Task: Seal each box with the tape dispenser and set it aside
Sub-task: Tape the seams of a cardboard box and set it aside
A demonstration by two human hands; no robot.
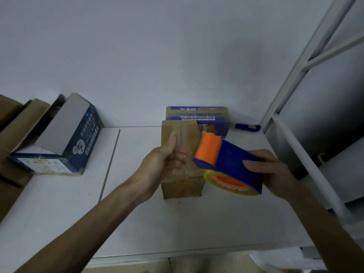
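Grips the blue-and-orange plastic tape dispenser (226, 162) in the right hand (271, 172), fingers curled round it, just above the brown cardboard box (181, 186). Pinches the clear tape (190, 153) in the left hand (167, 160). Looks mid-seal; leaves the open dark-blue printed carton (65, 138), well left of that box, unsealed.

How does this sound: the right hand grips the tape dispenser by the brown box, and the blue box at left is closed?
Not quite: the head view shows the blue box with its flap open. The right hand does grip the tape dispenser by the brown box.
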